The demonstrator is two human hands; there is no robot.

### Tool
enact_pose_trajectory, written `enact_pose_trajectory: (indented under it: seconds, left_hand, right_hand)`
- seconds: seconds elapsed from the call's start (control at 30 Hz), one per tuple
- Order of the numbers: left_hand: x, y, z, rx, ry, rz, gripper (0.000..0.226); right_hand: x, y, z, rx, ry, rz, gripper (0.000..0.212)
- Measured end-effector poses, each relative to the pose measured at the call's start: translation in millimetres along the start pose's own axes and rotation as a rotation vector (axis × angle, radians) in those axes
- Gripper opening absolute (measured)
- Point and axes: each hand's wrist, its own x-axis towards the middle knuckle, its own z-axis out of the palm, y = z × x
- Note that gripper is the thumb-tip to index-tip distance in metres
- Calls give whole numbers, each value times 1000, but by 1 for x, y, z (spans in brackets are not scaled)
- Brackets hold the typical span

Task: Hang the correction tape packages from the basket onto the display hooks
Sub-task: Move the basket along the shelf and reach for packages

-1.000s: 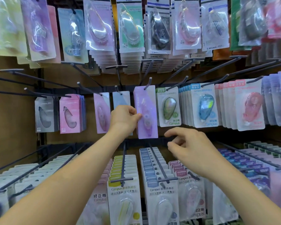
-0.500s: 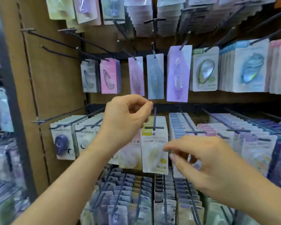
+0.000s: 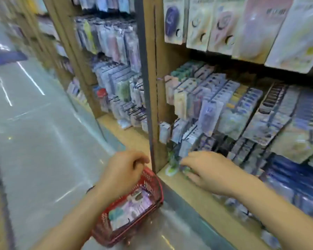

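Correction tape packages (image 3: 132, 208) lie in the red basket (image 3: 153, 180) at six o'clock, floor-parked for easy reach. The left hand (image 3: 121, 172) hovers over its rim, loosely curled and empty, likely about to pick; the right hand (image 3: 208, 170), at four o'clock, spreads straightish, seemingly empty fingers

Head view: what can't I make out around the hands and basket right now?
Head view only:
- Left hand: curled fingers hide whether it holds anything.
- Right hand: motion blur hides any grip on the green package.
- Basket: left forearm covers part; package count unclear.
- Shelf packages: labels blurred.
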Motion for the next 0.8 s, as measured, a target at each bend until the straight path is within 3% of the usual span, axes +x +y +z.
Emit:
enact_pose_trajectory:
  seconds: [0.17, 0.37, 0.57, 0.8]
  left_hand:
    - [-81, -113, 15, 142, -109, -353, 25]
    - [-140, -236, 27, 65, -210, -666, 21]
    - [-132, -358, 57, -54, -237, -800, 32]
    - [-90, -478, 165, -182, -392, -873, 29]
  right_hand:
    - [45, -47, 91, 256, -148, -34, 22]
    - [122, -101, 189, 693, -246, 218, 22]
    - [223, -147, 285, 864, -225, 524, 27]
    - [308, -142, 426, 808, -349, 705, 42]
